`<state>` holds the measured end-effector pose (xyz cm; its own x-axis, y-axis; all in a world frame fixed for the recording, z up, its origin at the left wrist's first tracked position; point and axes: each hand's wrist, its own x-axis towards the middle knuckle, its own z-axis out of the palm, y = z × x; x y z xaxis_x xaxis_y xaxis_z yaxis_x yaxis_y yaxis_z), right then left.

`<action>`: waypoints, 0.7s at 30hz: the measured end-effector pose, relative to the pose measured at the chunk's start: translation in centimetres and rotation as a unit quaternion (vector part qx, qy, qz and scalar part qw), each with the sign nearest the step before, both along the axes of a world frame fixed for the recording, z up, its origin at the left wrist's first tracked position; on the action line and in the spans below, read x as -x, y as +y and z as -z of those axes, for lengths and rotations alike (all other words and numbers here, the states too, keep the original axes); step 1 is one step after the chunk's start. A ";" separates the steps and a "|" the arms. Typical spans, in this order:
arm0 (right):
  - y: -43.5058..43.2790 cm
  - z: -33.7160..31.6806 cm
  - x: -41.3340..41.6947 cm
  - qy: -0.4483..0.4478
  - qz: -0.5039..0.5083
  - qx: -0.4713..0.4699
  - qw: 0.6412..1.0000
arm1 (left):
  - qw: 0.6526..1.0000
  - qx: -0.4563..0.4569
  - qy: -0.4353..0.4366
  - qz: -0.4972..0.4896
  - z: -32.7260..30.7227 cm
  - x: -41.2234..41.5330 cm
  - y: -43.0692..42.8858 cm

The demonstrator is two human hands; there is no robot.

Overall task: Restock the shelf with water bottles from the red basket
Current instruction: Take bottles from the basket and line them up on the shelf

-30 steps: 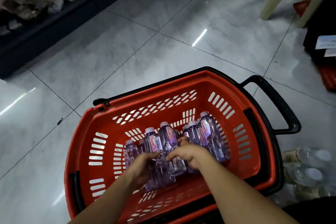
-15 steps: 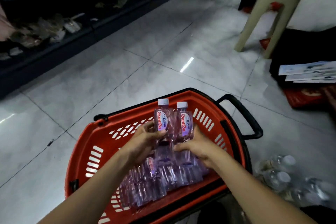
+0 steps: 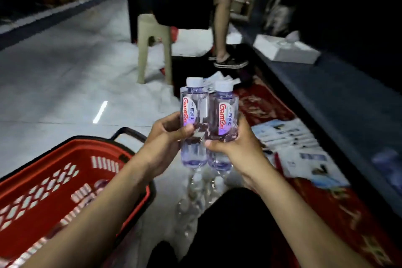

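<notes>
Grip tight: left hand and right hand clutch water bottles. Just lifted clear of the red basket, shelf next.

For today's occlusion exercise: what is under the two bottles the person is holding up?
Below the held bottles, clear bottles lie on the tiled floor, too blurred to count. The person's dark-clad leg covers whatever lies nearer.

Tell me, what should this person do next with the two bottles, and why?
Probably swing them to the right, toward the shelf. The left hand and right hand grip two upright bottles side by side, held clear of the basket, and the shelf runs along that side.
</notes>
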<state>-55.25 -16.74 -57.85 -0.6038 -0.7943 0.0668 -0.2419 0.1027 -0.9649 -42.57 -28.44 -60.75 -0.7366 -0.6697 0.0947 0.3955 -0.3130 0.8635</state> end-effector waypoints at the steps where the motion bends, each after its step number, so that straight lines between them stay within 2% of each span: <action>1: 1.9 -0.5 1.1 0.001 0.026 0.007 1.000 | 1.000 0.014 0.003 0.022 -0.5 1.8 1.2; 12: 19.1 -2.9 10.9 0.024 0.260 0.067 0.963 | 0.977 0.082 0.024 0.198 -4.9 18.8 14.7; 21: 22.3 -2.3 15.8 0.094 0.374 0.093 0.918 | 0.950 0.072 0.061 0.297 -4.5 29.3 17.7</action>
